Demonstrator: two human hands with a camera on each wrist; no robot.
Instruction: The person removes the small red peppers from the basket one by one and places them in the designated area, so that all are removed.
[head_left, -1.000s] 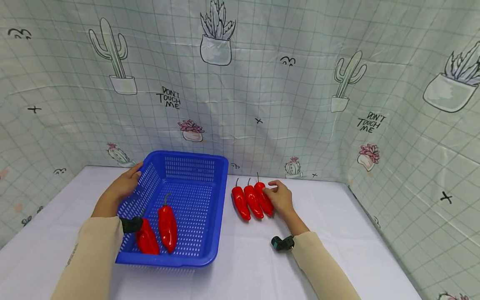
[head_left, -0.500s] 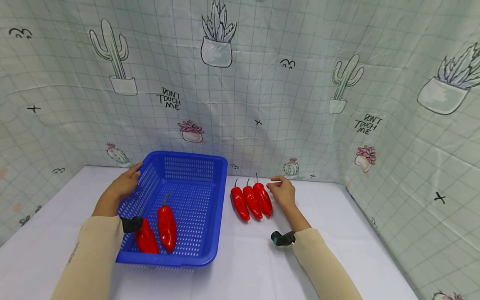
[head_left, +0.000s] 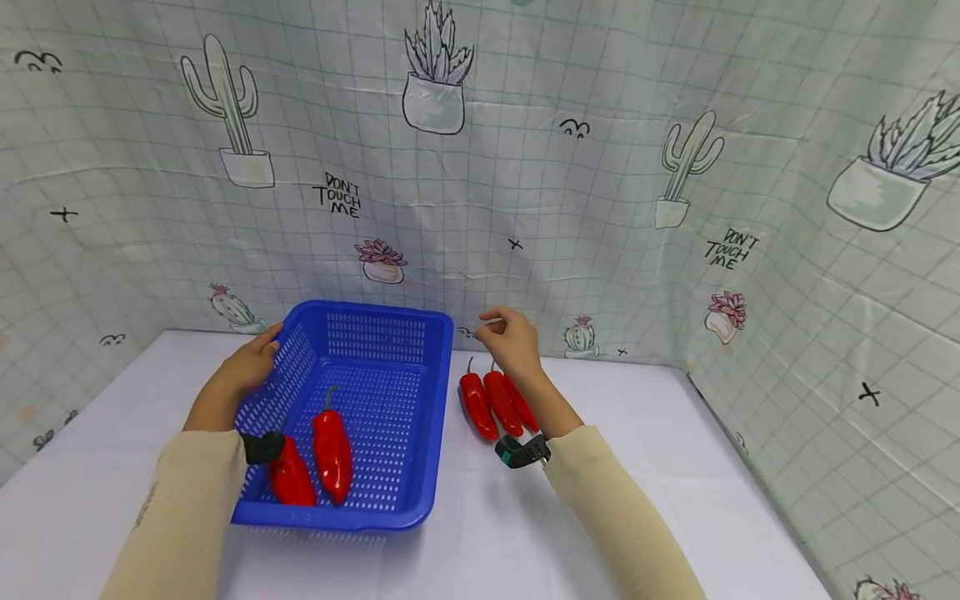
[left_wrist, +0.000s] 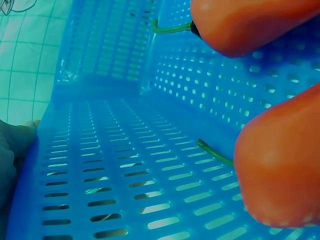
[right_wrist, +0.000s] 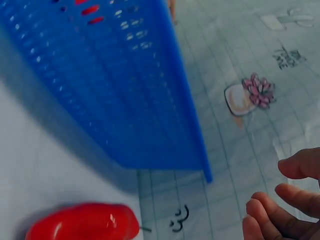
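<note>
My left hand (head_left: 243,372) grips the left rim of a blue perforated plastic basket (head_left: 444,400); most of its fingers are hidden outside the wall. Inside, towards the near left corner, lie two red peppers (head_left: 332,457) with green stems. To the right of the basket, several red peppers (head_left: 477,407) rest side by side on the table, stems pointing away. Above their stem ends hovers my right hand (head_left: 513,343), fingers loosely bent and holding nothing; it partly covers the rightmost pepper (head_left: 522,407). In the right wrist view the thumb and fingers (right_wrist: 260,202) stand apart.
A white cloth covers the table (head_left: 637,483). Behind it and along both sides hangs a grid-patterned curtain (head_left: 517,183) printed with potted plants. Small dark cameras (head_left: 522,451) sit at both wrists.
My right hand has lifted from the rightmost table pepper, first drawing right, then moving left and up above the row. The peppers stay on the table. The left hand and basket hold still.
</note>
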